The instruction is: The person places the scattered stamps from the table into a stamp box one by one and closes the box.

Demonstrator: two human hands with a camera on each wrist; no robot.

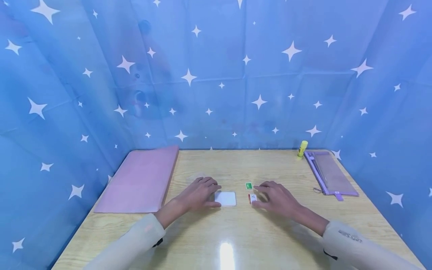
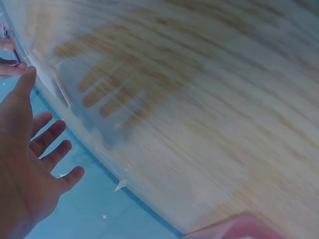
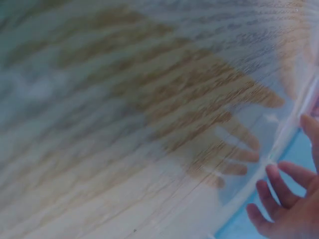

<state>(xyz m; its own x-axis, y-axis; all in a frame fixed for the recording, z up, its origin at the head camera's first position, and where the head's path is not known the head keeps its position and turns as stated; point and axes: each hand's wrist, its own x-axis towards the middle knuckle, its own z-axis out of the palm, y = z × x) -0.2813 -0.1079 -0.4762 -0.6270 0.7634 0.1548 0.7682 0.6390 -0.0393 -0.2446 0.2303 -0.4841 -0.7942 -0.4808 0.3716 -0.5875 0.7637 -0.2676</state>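
A flat white rectangular piece [image 1: 227,198] lies on the table in the head view. My left hand [image 1: 201,194] is at its left edge, thumb and fingers spread to either side; whether they touch it I cannot tell. Loose, separated fingers of that hand [image 2: 30,154] show in the left wrist view. To the right lie a small green square with a pale border [image 1: 248,186] and a small white block with a red end [image 1: 253,198]. Beside these two is my right hand [image 1: 278,199], its thumb by the block and forefinger near the square. The right wrist view shows its fingers [image 3: 282,191] spread and slightly bent.
A pink folder [image 1: 138,180] covers the table's left side. At the far right stand a yellow glue stick [image 1: 302,149] and, lying next to it, a purple zip pouch [image 1: 332,172]. Blue star-patterned cloth [image 1: 216,93] surrounds the wooden table [image 1: 189,240] at the back and sides.
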